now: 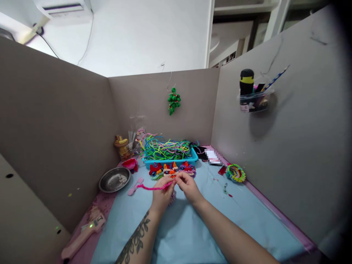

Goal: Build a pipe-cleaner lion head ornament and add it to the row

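Observation:
Above the middle of the blue table cover, my left hand (162,196) is closed around a bright pink pipe cleaner (151,188), whose loose end sticks out to the left. My right hand (188,186) pinches close beside it, fingertips meeting the left ones at the pink strand. Below the left fingers a pale pink, bumpy piece (172,198) shows in part; the hand hides most of it. Just beyond my hands stand small figures of coiled pipe cleaner: a red and green one (156,171), an orange one (170,168) and a purple and red one (188,169).
Behind the figures sits a blue tray (170,162) heaped with pipe cleaners. A metal bowl (106,182) and a pink glue gun (85,236) lie left. A yellow-green coiled ring (235,173) is at right. Grey partitions enclose the table; a plastic holder (253,102) hangs on the right one.

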`<state>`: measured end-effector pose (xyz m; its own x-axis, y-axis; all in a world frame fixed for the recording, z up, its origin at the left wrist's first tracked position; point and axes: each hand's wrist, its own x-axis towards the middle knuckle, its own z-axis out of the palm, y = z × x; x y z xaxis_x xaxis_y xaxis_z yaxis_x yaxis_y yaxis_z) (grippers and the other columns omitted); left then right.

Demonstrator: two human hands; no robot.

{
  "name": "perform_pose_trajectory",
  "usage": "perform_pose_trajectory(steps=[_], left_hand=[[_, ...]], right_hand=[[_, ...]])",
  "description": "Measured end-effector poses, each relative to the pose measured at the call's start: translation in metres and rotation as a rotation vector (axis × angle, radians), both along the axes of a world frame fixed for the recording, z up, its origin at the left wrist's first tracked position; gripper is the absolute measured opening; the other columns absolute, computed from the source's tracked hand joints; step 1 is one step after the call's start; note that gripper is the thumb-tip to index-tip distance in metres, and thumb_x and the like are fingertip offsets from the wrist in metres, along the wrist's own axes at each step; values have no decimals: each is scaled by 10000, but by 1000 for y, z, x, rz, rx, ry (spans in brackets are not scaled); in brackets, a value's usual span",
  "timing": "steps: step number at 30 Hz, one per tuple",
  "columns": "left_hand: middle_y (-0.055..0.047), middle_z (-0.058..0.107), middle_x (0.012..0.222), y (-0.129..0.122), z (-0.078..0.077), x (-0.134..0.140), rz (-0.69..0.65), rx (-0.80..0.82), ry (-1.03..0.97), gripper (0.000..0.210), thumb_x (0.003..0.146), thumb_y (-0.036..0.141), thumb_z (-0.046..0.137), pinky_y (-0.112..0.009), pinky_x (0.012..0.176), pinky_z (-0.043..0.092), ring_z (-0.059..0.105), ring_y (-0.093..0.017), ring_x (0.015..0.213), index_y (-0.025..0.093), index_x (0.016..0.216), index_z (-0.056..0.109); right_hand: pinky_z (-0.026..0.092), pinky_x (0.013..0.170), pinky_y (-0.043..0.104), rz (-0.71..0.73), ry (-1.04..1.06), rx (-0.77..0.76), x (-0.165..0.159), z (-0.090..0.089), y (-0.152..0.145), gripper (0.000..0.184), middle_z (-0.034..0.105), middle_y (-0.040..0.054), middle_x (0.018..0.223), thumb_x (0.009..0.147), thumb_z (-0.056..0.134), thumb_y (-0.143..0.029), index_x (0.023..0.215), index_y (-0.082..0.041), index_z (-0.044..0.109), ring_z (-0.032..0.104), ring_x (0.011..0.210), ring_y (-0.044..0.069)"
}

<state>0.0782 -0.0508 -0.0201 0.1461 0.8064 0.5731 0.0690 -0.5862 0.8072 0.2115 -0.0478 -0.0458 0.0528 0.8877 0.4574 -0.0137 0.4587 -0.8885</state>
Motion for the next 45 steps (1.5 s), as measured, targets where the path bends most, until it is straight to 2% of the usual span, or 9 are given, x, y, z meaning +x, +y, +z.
perform_pose_trajectory(steps=[9, 15, 19, 24, 30, 33, 39, 42, 45], left_hand=[[-32, 643, 705, 5, -7, 3, -15, -236, -198, 177, 691, 337, 671, -248, 637, 453, 584, -159, 659, 171, 746, 650], [76, 540, 526, 14, -11, 6, -192, -608, -461, 362, 587, 284, 736, -187, 490, 400, 501, -77, 457, 182, 844, 502], [95, 525, 519, 13, -8, 3, -296, -759, -478, 446, 573, 256, 724, -166, 432, 384, 469, -60, 408, 196, 925, 456], [48, 588, 579, 12, -5, 2, -304, -747, -451, 522, 601, 328, 734, -172, 433, 407, 535, -82, 444, 180, 1023, 463], [-33, 650, 694, 10, -5, 5, -137, -560, -294, 385, 596, 430, 737, -201, 502, 444, 605, -127, 580, 135, 811, 615], [-47, 658, 715, 8, -4, 6, -172, -517, -246, 351, 603, 411, 739, -207, 508, 433, 606, -146, 617, 134, 804, 660], [45, 496, 477, 11, -8, 0, -330, -522, -249, 279, 669, 380, 701, -171, 425, 317, 415, -48, 403, 130, 630, 584], [54, 470, 471, 13, -11, -3, -438, -648, -275, 286, 682, 392, 681, -168, 385, 269, 369, -38, 366, 136, 646, 558], [46, 485, 478, 13, -11, -5, -517, -711, -267, 282, 652, 370, 706, -168, 377, 252, 371, -38, 365, 129, 674, 562]], right_hand=[[374, 583, 247, -57, -103, 77, 3, 1, 1, 178, 483, -9, 671, 812, 533, -343, 723, -188, 523, 450, 629, 137], [408, 675, 291, -136, -161, 263, 3, 8, -6, 93, 538, 16, 725, 793, 570, -216, 702, -199, 583, 505, 721, 164], [426, 704, 321, -110, -173, 344, 2, 11, -12, 94, 577, 28, 743, 804, 567, -208, 741, -221, 635, 532, 752, 176], [407, 616, 282, -212, -152, 296, 5, 10, -12, 94, 549, 25, 734, 812, 556, -233, 727, -204, 583, 514, 700, 165], [386, 606, 270, -367, -154, 250, 9, 7, -7, 114, 514, 15, 720, 827, 521, -235, 721, -196, 539, 480, 663, 151], [395, 608, 271, -329, -175, 282, 8, 7, -9, 97, 521, 21, 728, 820, 532, -224, 729, -196, 555, 495, 685, 158], [443, 647, 292, -204, -241, 338, 6, 10, -12, 71, 559, 56, 841, 812, 567, -241, 836, -214, 628, 535, 815, 190], [449, 813, 352, -103, -280, 359, 6, 14, -13, 194, 546, 81, 1036, 822, 561, -265, 1004, -250, 629, 508, 1015, 224], [369, 961, 405, -21, -324, 383, 7, 16, -14, 197, 505, 84, 1155, 845, 525, -291, 1009, -251, 627, 451, 1134, 238]])
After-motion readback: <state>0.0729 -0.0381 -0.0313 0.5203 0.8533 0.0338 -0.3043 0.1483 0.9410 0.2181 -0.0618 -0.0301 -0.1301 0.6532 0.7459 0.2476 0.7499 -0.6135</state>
